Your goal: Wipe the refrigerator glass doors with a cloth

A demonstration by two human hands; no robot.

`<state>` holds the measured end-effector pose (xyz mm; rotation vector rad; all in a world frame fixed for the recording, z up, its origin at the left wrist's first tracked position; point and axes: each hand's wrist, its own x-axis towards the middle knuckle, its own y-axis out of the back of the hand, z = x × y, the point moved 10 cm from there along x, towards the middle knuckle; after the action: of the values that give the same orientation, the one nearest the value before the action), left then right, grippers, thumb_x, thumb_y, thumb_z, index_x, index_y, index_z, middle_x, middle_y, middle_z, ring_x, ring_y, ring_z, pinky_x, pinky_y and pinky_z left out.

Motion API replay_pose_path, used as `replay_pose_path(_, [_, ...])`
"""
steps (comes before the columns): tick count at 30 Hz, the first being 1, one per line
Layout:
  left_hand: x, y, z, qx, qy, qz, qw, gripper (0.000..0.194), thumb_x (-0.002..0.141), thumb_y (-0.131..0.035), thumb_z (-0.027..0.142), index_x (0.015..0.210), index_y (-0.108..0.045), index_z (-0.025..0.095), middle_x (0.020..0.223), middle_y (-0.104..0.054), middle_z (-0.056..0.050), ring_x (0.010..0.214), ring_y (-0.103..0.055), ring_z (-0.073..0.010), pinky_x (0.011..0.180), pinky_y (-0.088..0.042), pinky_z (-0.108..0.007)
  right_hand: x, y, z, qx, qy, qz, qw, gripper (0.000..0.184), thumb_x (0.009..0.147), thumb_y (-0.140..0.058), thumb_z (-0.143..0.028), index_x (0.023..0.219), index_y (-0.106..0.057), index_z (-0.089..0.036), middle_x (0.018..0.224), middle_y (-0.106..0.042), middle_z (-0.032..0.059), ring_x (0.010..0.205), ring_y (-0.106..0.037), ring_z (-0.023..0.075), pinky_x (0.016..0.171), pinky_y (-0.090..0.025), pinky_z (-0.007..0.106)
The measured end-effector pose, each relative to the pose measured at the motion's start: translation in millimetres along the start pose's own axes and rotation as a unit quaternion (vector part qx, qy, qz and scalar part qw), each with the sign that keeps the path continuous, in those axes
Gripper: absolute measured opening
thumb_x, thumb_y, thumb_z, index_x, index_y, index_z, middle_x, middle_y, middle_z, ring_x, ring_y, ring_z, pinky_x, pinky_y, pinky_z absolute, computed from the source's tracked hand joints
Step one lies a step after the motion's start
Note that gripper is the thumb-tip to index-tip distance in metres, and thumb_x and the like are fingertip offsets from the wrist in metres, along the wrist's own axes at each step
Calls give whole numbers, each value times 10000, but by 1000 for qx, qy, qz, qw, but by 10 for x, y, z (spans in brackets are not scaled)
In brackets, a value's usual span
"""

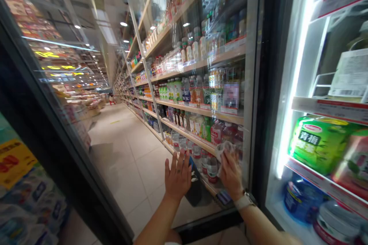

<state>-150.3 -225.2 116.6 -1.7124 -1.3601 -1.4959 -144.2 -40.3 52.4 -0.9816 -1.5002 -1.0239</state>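
Note:
A glass door [155,138] with a dark frame stands in front of me, and shelves of drinks show through it. My left hand [178,174] lies against the glass near its lower middle, fingers stretched out and holding nothing. To the right of it, my right hand [230,172] presses a crumpled white cloth [225,148] against the pane, fingers closed over it. A watch with a light strap [245,200] is on my right wrist. Part of the cloth is hidden under the fingers.
A lit cooler at the right holds a green pack [320,141] and several bottles. The door's dark side frame [57,111] slants along the left, with a yellow price sign [15,162] beyond it. A tiled aisle [120,153] runs away behind the glass.

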Motion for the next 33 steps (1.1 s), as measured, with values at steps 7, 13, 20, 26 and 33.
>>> replay_pose_path(7, [-32, -25, -4, 2, 3, 4, 1000, 605, 942, -480, 269, 1514, -297, 196, 1466, -488, -82, 1494, -192, -184, 1251, -93, -417, 42, 215, 542, -7, -198, 75, 977, 548, 1002, -342, -226, 1541, -284, -147, 1563, -332, 200, 1463, -295, 321, 1150, -312, 620])
replay_pose_path(13, [-13, -10, 11, 3, 2, 11, 1000, 632, 935, -494, 268, 1522, -273, 196, 1442, -513, -86, 1491, -206, -180, 1251, -96, -418, 66, -38, -20, 36, -195, 48, 979, 552, 1014, -339, -234, 1557, -242, -207, 1571, -332, 170, 1455, -315, 317, 1130, -334, 628])
replay_pose_path(20, [-25, -14, 3, 6, 1, 10, 1000, 612, 946, -467, 275, 1519, -275, 187, 1454, -497, -88, 1496, -188, -180, 1249, -95, -419, -8, -266, -715, 79, -69, -5, 994, 620, 960, -361, -92, 1554, -257, -235, 1496, -471, 120, 1405, -418, 274, 1078, -459, 546])
replay_pose_path(26, [-45, -30, -9, -17, -4, 3, 1000, 583, 959, -396, 260, 1521, -267, 175, 1499, -436, -88, 1500, -166, -187, 1249, -86, -419, -94, -343, -936, 66, 67, -60, 994, 626, 897, -371, -3, 1466, -444, -253, 1378, -605, 39, 1368, -470, 189, 1117, -456, 392])
replay_pose_path(33, [-13, -9, -18, -14, 5, 8, 1000, 597, 957, -466, 285, 1517, -278, 200, 1479, -467, -79, 1497, -175, -178, 1251, -81, -410, 55, 40, 135, 6, -70, 18, 997, 572, 943, -370, -107, 1507, -371, -200, 1497, -468, 128, 1432, -371, 276, 1148, -367, 563])
